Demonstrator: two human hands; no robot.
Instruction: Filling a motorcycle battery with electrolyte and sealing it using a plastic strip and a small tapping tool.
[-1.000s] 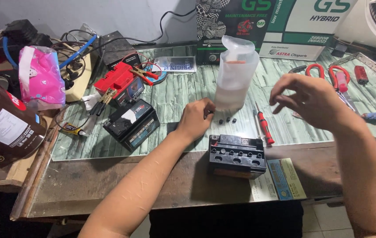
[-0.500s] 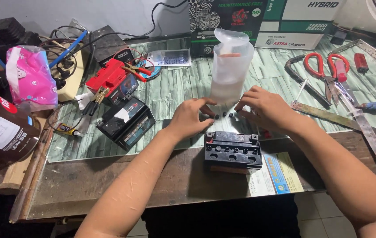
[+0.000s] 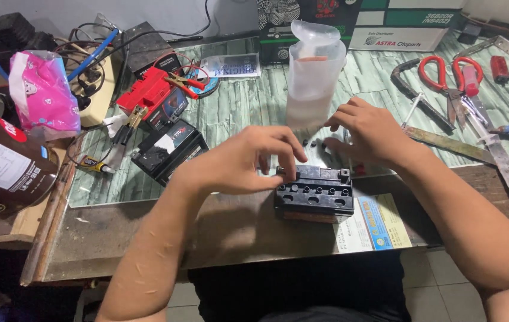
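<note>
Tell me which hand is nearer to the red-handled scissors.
Right. The right hand lies on the table just behind the black battery, with the red-handled scissors off to its right. The left hand is over the battery's left end, farther away.

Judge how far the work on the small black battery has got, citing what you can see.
Done: the battery sits on the bench with its top holes open. In hand: the left hand fingers its top edge; the right hand reaches the small caps beside the translucent container. Left: capping.
</note>
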